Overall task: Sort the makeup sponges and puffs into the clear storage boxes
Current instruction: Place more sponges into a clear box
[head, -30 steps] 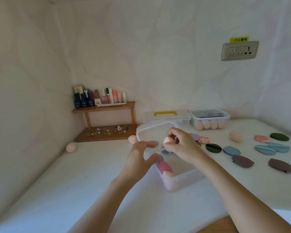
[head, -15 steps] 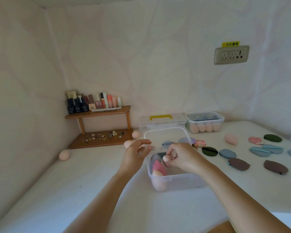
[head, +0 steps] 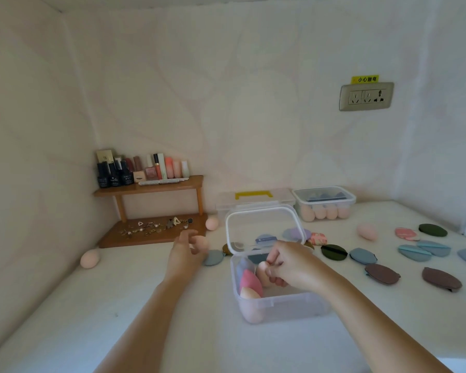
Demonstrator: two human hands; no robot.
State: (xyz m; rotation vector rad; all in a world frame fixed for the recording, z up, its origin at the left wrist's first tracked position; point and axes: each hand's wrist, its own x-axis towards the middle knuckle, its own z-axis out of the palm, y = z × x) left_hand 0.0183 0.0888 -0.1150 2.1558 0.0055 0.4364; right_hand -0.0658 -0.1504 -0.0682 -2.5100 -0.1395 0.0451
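A white tabletop [head: 65, 305] fills a corner between pale patterned walls. A wall socket [head: 366, 96] sits at the back right, and a small wooden shelf [head: 148, 185] of cosmetic bottles at the back left. Flat puffs [head: 334, 251] lie scattered to the right. The clear storage box [head: 293, 305] stands in the middle with its lid upright (pink sponges already inside). The right hand [head: 293, 265] pinches a pale pink egg sponge [head: 261, 269] just inside the box. The left hand [head: 184, 251], fingers loosely spread, is beside a peach sponge [head: 203, 242]; blur hides whether they touch.
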